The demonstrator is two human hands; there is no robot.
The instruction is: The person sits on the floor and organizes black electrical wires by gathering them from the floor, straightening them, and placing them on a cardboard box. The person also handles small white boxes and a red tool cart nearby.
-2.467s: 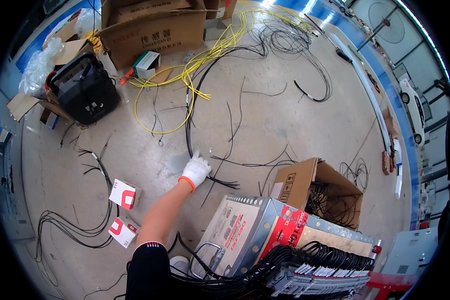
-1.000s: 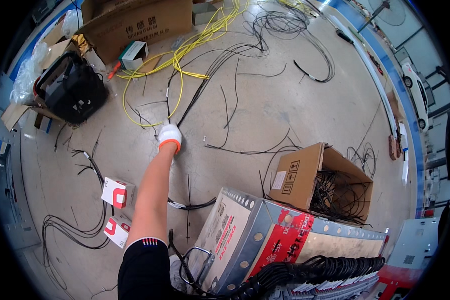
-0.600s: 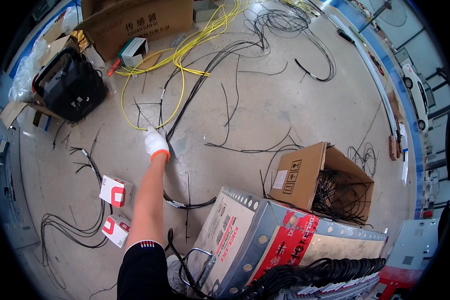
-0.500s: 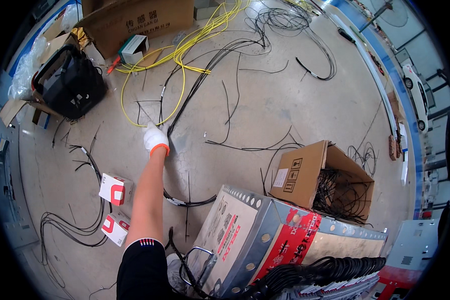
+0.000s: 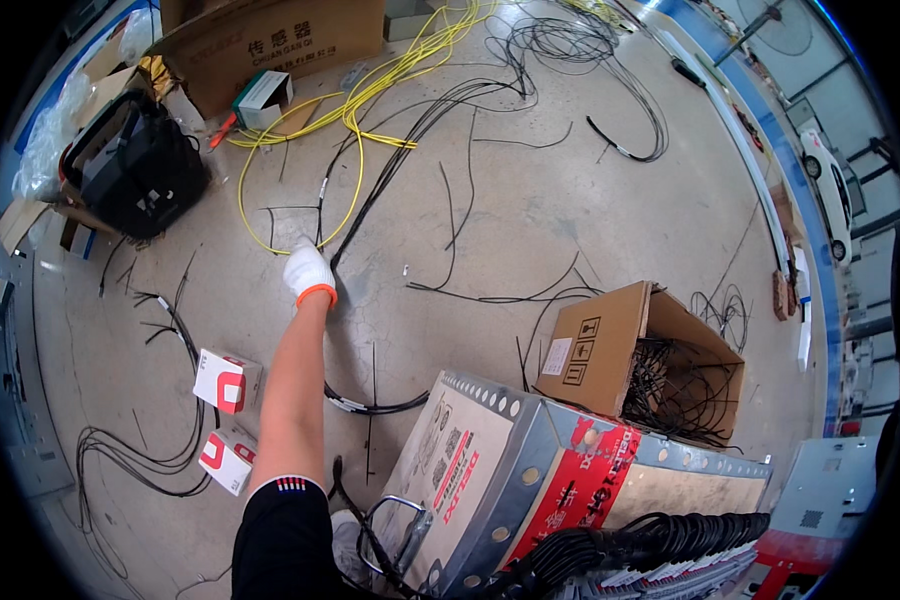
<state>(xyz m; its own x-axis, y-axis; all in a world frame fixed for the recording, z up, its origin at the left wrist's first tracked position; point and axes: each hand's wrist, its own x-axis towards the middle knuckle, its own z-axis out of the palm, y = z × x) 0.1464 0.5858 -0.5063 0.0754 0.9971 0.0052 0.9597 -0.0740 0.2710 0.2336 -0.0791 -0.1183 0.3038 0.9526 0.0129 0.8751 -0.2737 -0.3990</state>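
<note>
My left hand [image 5: 308, 270], in a white glove with an orange cuff, is stretched far out and down to the concrete floor [image 5: 530, 210]. Its fingers are curled around a black cable [image 5: 327, 345] that trails back along my forearm and bends right toward the grey and red cabinet [image 5: 530, 480]. The hand sits where a yellow cable loop [image 5: 350, 200] and a bundle of long black cables [image 5: 410, 120] cross. My right hand is out of view.
An open cardboard box [image 5: 610, 345] holding black cable scraps stands right of the arm. Two small red and white boxes [image 5: 225, 380] lie to its left. A black tool bag [image 5: 135, 170] and a large cardboard box [image 5: 270, 40] are at the far left. Loose cables lie all over.
My left hand has moved up and left across the floor, away from the cabinet, to the yellow loop. The black cable trails along with it. My head has shifted a little.
</note>
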